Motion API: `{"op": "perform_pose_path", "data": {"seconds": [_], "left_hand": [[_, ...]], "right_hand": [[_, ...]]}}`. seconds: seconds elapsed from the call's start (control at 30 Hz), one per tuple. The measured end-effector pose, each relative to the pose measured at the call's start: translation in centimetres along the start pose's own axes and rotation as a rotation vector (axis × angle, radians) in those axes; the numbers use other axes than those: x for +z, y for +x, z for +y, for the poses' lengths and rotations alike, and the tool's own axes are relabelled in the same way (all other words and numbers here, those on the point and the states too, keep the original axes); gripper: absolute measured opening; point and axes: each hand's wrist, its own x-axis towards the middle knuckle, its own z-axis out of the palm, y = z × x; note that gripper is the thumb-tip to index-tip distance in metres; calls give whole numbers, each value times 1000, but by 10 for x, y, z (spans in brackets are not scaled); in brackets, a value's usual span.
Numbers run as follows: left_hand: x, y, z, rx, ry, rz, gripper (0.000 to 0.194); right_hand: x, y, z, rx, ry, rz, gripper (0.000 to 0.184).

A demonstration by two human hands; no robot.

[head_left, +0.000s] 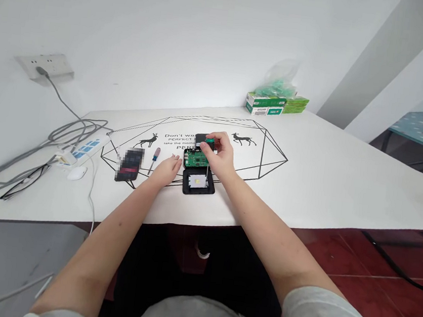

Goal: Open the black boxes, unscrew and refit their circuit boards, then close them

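My right hand (220, 154) is closed round the right edge of a small flat black piece (200, 139) with a green patch, its thumb in front. Just below that piece lies a green circuit board (195, 159). Nearer the table's front edge is a black casing (197, 191) with a pale plate inside, and a thin white strip runs down to its right side. Left of the board, my left hand (167, 170) rests low with its fingers curled together. Whatever its fingertips hold is too small to make out.
A screwdriver (154, 158) and a dark, pixelated phone-like slab (130, 165) lie left of my left hand. Farther left are a power strip (90, 148), coiled grey cable, a white mouse-like object (77, 173) and glasses (25, 182). Green-and-white boxes (265, 103) stand at the back right.
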Motion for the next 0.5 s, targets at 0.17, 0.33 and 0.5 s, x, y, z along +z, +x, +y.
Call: {"op": "perform_pose_path", "data": {"seconds": [0.17,0.33,0.5], "left_hand": [[-1,1,-2,-48,-11,40,52],[0,1,2,-39,3,6,66],[-2,-1,1,-5,31,-62,77]], "right_hand": [[-1,1,2,0,75,-43,29],[1,0,5,153,287,-111,40],[8,1,7,101,259,-30,49]]}}
